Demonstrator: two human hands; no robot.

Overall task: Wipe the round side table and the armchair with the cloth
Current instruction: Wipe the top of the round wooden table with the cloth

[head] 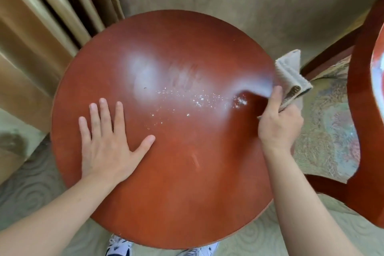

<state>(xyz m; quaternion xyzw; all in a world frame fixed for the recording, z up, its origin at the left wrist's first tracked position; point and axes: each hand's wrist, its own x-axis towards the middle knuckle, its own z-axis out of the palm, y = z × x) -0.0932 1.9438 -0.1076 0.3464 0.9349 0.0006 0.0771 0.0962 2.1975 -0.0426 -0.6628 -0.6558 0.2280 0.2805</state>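
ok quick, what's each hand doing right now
Left hand: open, fingers spread, flat on the round side table, holding nothing.
Right hand: closed on the folded cloth at the table's right edge.

Your round table (166, 172) is reddish-brown, speckled with white crumbs (199, 100) toward its right edge. Your cloth (291, 75) is pale grey-beige with a dark brown label. The armchair (365, 131) has a red-brown frame and a floral seat in greens and pinks. Golden-tan curtains (41, 27) hang over a pale green swirl-patterned carpet (31, 189).
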